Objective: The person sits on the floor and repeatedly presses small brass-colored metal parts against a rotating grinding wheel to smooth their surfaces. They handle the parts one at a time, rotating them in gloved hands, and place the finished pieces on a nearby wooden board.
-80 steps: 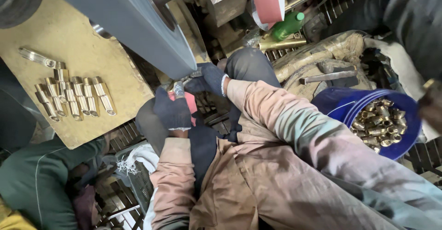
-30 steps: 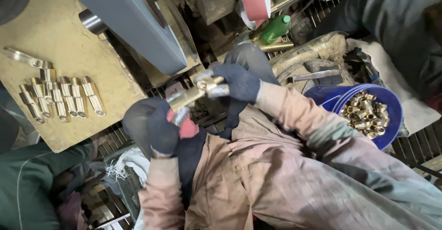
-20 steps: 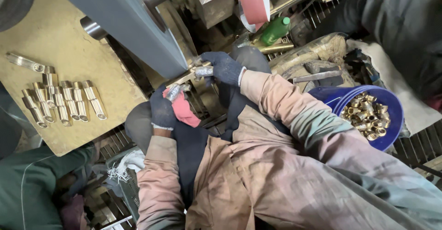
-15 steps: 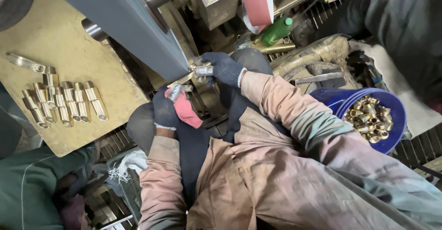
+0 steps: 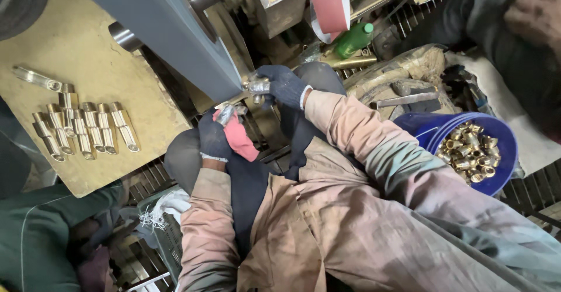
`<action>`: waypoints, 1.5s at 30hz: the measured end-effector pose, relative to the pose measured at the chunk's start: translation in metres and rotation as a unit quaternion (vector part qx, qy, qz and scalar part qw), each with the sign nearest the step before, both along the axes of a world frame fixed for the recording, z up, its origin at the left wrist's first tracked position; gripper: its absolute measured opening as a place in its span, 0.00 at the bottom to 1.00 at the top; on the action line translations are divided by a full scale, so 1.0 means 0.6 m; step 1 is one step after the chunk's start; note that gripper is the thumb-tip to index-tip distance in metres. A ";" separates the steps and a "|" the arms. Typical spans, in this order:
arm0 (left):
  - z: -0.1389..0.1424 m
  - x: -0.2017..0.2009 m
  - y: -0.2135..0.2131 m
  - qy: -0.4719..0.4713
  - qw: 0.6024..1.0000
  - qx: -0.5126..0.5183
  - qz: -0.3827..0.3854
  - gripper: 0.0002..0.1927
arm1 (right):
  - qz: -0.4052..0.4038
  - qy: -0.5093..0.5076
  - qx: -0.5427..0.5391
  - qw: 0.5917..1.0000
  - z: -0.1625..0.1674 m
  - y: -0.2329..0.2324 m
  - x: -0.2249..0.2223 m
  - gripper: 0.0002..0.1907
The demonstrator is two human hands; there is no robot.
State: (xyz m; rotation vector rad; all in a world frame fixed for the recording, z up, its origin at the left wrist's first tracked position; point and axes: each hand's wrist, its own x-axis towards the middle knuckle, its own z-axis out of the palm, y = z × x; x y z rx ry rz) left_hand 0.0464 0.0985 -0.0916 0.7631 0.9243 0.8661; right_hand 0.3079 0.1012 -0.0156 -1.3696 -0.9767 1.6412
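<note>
— Brass, is that what you've got up against the belt?

— Yes. In the head view my right hand, in a dark glove, has its fingers closed round a small shiny metal fitting, pressed to the edge of the grey sanding belt at about twelve o'clock from my chest. I hold it by one end so the other end meets the belt, I judge.

— And the left?

— My left hand sits lower, at roughly ten o'clock from the right, fingers closed on the fitting's other end with a red rag under the palm, likely for steadying.

— Where are the other pieces?

— Finished-looking ones lie in a neat row on the wooden bench at nine o'clock. Loose brass parts fill the blue bucket at three o'clock, near my right elbow.
</note>
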 end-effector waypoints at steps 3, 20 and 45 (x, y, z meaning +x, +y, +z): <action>0.003 -0.014 -0.018 -0.007 1.000 0.007 -0.011 0.16 | 0.010 0.038 0.039 0.998 0.036 -0.028 0.009 0.19; 0.094 0.019 -0.038 -0.073 0.993 -0.009 -0.095 0.13 | 0.077 -0.301 0.287 0.906 0.140 -0.158 0.047 0.26; -0.014 0.062 0.042 -0.049 0.996 0.039 -0.066 0.12 | 0.037 -0.264 0.239 0.934 0.052 -0.052 0.006 0.21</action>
